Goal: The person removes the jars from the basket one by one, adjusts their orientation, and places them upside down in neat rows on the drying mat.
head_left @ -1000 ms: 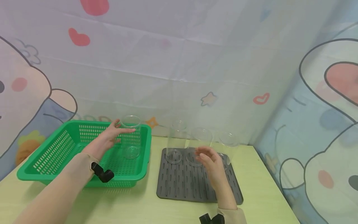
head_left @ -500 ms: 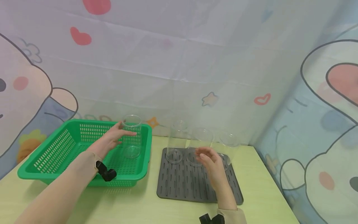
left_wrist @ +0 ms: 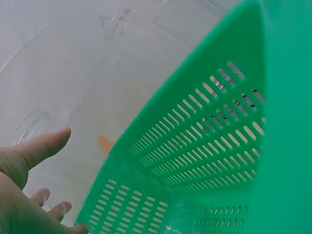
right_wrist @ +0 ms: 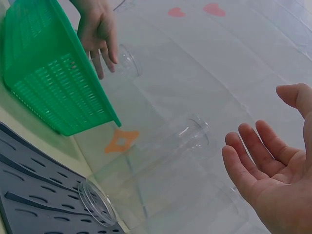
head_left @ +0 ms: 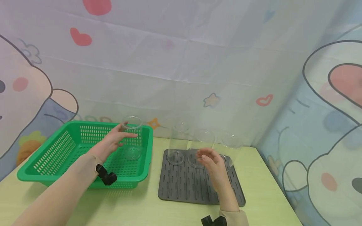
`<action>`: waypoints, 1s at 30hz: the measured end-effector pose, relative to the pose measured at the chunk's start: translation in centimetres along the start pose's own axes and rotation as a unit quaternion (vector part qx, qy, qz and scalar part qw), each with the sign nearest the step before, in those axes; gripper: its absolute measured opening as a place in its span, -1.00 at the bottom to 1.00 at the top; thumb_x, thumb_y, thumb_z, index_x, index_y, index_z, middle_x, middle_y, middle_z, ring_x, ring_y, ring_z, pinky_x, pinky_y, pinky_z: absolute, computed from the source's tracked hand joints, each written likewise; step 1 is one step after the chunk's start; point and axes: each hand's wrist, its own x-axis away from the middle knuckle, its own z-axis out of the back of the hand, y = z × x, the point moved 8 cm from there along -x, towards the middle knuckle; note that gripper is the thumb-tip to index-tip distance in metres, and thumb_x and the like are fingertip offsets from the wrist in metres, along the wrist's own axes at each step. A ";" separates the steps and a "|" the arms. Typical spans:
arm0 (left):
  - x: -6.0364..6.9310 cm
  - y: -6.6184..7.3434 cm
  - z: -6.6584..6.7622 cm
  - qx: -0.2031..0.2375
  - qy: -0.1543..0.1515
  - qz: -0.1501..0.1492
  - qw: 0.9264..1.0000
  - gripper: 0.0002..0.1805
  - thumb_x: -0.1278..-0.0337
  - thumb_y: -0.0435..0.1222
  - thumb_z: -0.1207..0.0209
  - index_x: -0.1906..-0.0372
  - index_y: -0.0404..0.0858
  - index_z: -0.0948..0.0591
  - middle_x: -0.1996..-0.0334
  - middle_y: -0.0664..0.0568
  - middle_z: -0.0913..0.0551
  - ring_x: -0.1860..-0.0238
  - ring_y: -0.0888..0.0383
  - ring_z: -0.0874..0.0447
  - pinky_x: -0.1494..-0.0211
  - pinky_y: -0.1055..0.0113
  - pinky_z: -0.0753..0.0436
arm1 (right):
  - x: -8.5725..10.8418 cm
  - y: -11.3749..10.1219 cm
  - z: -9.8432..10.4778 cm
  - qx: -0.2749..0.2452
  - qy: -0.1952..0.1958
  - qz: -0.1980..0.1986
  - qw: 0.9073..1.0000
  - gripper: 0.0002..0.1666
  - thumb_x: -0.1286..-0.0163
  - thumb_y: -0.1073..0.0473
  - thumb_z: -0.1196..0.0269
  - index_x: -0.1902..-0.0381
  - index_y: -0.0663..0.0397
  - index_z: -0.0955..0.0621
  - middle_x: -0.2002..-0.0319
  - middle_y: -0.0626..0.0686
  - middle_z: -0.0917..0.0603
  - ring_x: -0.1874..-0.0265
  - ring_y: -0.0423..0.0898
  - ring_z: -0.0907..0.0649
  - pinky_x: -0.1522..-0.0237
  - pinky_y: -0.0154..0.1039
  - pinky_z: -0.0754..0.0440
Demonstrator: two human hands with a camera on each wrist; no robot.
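Observation:
A tall clear glass (head_left: 133, 145) stands upright inside the green plastic basket (head_left: 149, 153), near its right end. My left hand (head_left: 111, 139) is round the glass's upper part from the left, thumb across the near side and fingers partly hidden behind. In the left wrist view the thumb (left_wrist: 48, 144) points out straight, with the other fingertips below it. Loosely curved and holding nothing, my right hand (head_left: 213, 166) hovers over the grey ridged mat (head_left: 186, 188). Closest to it is the middle clear glass (head_left: 203, 139) on that mat; they look apart in the right wrist view.
Two more clear glasses stand on the mat, a left glass (head_left: 178, 141) and a right glass (head_left: 232, 146), which is tilted or distorted in view. The pale green table (head_left: 127, 204) meets a printed cloth backdrop (head_left: 181, 62) at its back edge.
My left hand has shifted right and its spread fingers have come in round the glass in the basket. The glass and my right hand have kept their places.

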 end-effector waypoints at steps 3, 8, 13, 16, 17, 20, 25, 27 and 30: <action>0.4 0.2 0.0 -0.003 0.003 -0.003 1.000 0.04 -0.23 -0.33 -0.25 -0.59 -0.06 0.19 -0.58 -0.17 0.31 -0.55 -0.27 0.28 -0.50 -0.27 -0.02 | 0.0 -0.1 0.0 0.002 0.002 0.000 1.000 -0.69 -0.43 0.29 -0.10 -0.07 0.35 -0.47 0.06 0.05 -0.64 0.05 -0.23 -0.66 -0.06 -0.34 -0.62; 1.3 0.8 -0.1 -0.007 0.015 -0.003 1.000 0.04 -0.22 -0.32 -0.26 -0.59 -0.04 0.17 -0.58 -0.18 0.27 -0.55 -0.27 0.24 -0.49 -0.27 -0.05 | 0.0 -0.2 0.0 0.004 0.000 -0.002 1.000 -0.68 -0.43 0.29 -0.10 -0.08 0.36 -0.46 0.07 0.00 -0.66 0.05 -0.23 -0.66 -0.07 -0.35 -0.62; 2.1 1.5 -0.1 -0.015 0.047 -0.011 0.999 0.03 -0.19 -0.29 -0.29 -0.59 -0.02 0.12 -0.57 -0.18 0.17 -0.35 -0.20 -0.26 -0.24 0.01 -0.48 | -0.1 0.0 0.0 0.005 0.000 -0.008 1.000 -0.68 -0.43 0.29 -0.11 -0.08 0.35 -0.46 0.09 -0.07 -0.66 0.04 -0.22 -0.66 -0.08 -0.35 -0.61; 2.6 2.1 -0.1 -0.020 0.067 -0.026 0.997 0.02 -0.18 -0.29 -0.30 -0.59 -0.01 0.08 -0.57 -0.16 0.12 0.42 0.04 -0.25 0.39 0.32 -0.35 | -0.1 0.0 0.0 0.009 0.000 -0.011 1.000 -0.67 -0.43 0.28 -0.11 -0.09 0.36 -0.46 0.09 -0.08 -0.65 0.04 -0.23 -0.66 -0.08 -0.35 -0.61; 2.8 2.4 -0.2 -0.015 0.071 -0.033 0.997 0.02 -0.18 -0.29 -0.30 -0.59 -0.01 0.08 -0.57 -0.15 0.13 0.41 0.04 -0.25 0.38 0.32 -0.36 | -0.1 0.0 0.0 0.011 0.000 -0.012 1.000 -0.66 -0.44 0.28 -0.11 -0.09 0.37 -0.46 0.10 -0.09 -0.65 0.04 -0.24 -0.66 -0.08 -0.35 -0.61; 3.6 3.0 -0.5 0.010 0.082 -0.050 0.995 0.02 -0.18 -0.31 -0.30 -0.59 0.02 0.09 -0.58 -0.11 0.17 0.03 -0.07 -0.48 -0.10 0.13 -0.52 | -0.1 0.1 -0.1 0.015 -0.001 -0.013 1.000 -0.65 -0.44 0.28 -0.10 -0.10 0.38 -0.45 0.09 -0.08 -0.64 0.05 -0.25 -0.66 -0.08 -0.36 -0.61; 5.3 3.9 -1.3 0.043 0.126 -0.078 0.988 0.04 -0.11 -0.34 -0.34 -0.58 0.05 0.02 -0.58 -0.03 0.11 -0.56 -0.13 0.17 -0.51 -0.19 -0.07 | -0.2 0.2 -0.1 0.011 0.000 -0.014 1.000 -0.67 -0.44 0.28 -0.10 -0.09 0.35 -0.46 0.06 -0.01 -0.64 0.04 -0.22 -0.66 -0.08 -0.36 -0.61; 6.0 4.4 -1.7 0.047 0.147 -0.096 0.983 0.04 -0.06 -0.37 -0.37 -0.57 0.04 -0.03 -0.56 -0.03 0.05 -0.54 -0.09 0.11 -0.49 -0.13 -0.16 | -0.2 0.1 -0.1 0.010 0.000 -0.014 1.000 -0.68 -0.44 0.29 -0.11 -0.09 0.34 -0.46 0.06 -0.01 -0.64 0.03 -0.22 -0.66 -0.09 -0.36 -0.61; 7.0 4.9 -2.4 0.048 0.169 -0.121 0.977 0.06 -0.01 -0.39 -0.39 -0.56 0.02 -0.06 -0.54 -0.05 0.00 -0.52 -0.06 0.09 -0.45 -0.12 -0.22 | -0.2 0.1 -0.1 0.011 -0.001 -0.013 1.000 -0.67 -0.43 0.29 -0.11 -0.09 0.35 -0.46 0.05 -0.02 -0.63 0.02 -0.21 -0.66 -0.09 -0.35 -0.61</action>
